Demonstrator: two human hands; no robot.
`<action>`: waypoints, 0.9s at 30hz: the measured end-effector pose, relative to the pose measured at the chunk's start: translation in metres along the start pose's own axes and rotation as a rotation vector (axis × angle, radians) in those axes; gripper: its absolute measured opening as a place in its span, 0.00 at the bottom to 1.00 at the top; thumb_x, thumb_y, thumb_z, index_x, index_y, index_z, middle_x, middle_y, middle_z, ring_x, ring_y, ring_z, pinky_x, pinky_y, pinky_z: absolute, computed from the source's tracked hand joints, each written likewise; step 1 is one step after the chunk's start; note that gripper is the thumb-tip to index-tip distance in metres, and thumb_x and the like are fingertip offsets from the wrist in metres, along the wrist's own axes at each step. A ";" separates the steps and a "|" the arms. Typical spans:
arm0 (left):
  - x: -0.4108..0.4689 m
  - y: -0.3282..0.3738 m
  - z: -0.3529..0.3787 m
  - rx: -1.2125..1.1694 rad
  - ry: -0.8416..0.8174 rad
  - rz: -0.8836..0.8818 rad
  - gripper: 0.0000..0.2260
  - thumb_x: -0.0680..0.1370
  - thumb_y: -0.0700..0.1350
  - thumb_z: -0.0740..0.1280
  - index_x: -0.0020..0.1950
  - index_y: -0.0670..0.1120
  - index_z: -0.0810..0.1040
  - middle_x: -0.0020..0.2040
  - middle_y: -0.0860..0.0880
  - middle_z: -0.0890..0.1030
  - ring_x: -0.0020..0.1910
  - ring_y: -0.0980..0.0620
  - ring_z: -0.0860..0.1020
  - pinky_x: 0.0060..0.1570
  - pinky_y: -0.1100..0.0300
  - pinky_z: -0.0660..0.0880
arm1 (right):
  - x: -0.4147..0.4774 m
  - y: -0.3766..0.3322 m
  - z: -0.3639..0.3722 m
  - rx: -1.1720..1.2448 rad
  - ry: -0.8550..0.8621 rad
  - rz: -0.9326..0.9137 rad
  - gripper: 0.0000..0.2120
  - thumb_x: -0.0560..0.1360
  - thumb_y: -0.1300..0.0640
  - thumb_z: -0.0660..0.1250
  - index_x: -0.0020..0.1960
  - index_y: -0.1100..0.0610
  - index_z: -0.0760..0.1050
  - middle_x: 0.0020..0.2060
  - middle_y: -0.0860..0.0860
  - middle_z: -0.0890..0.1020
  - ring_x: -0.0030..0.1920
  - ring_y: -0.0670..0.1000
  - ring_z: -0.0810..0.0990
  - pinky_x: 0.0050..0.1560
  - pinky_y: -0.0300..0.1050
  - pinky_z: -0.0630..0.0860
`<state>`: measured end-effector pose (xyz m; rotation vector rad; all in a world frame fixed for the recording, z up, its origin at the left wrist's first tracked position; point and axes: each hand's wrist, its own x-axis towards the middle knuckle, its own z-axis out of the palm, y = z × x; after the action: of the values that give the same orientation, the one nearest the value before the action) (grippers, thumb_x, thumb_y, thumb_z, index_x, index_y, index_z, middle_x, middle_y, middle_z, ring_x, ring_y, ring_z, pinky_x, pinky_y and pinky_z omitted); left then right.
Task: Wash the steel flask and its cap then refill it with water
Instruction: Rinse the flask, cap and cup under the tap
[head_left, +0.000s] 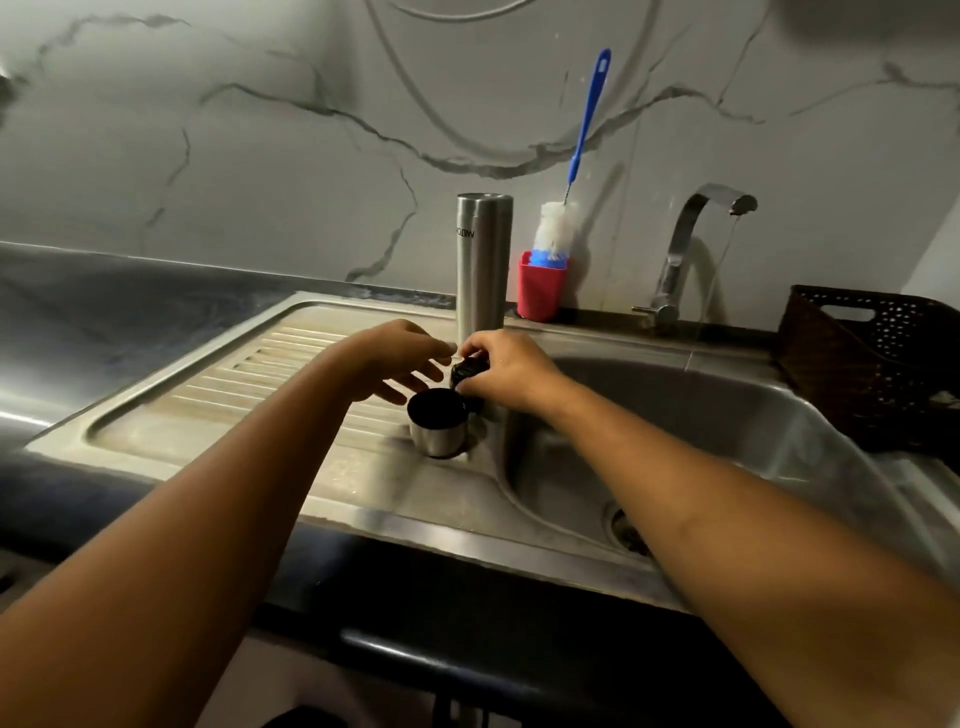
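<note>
The steel flask stands upside down on the draining board, near the sink's back edge. In front of it sits its steel cup-shaped cap, mouth up and dark inside. My right hand grips a small black stopper just above that cap, at the foot of the flask. My left hand hovers beside it with fingers stretched out toward the stopper, holding nothing.
A tap stands behind the sink basin, with a thin stream falling from its spout. A red holder with a blue-handled bottle brush stands by the wall. A dark perforated basket sits at the right.
</note>
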<state>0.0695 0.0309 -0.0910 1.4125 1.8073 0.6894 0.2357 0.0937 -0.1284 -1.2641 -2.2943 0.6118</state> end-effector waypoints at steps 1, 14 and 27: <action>-0.003 -0.002 -0.001 -0.007 -0.007 0.011 0.18 0.83 0.57 0.66 0.63 0.45 0.82 0.58 0.45 0.84 0.55 0.46 0.83 0.60 0.46 0.79 | 0.001 -0.001 0.002 -0.017 0.010 -0.014 0.26 0.68 0.51 0.78 0.66 0.48 0.79 0.58 0.50 0.83 0.58 0.52 0.81 0.61 0.53 0.80; -0.033 -0.009 -0.001 0.156 -0.160 -0.007 0.25 0.69 0.43 0.82 0.63 0.49 0.78 0.63 0.45 0.81 0.60 0.44 0.82 0.49 0.50 0.84 | -0.031 0.025 -0.040 0.250 0.066 0.045 0.27 0.71 0.56 0.80 0.68 0.56 0.76 0.52 0.49 0.80 0.57 0.52 0.81 0.48 0.43 0.78; -0.015 0.033 0.060 0.567 -0.099 0.053 0.07 0.82 0.37 0.65 0.57 0.39 0.82 0.51 0.37 0.82 0.44 0.40 0.85 0.34 0.54 0.85 | -0.092 0.055 -0.056 0.452 -0.260 0.227 0.13 0.80 0.54 0.71 0.62 0.59 0.78 0.53 0.58 0.84 0.45 0.55 0.86 0.39 0.47 0.84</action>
<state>0.1387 0.0232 -0.0972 1.8220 1.9769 0.1191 0.3486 0.0507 -0.1309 -1.2799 -2.0444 1.3582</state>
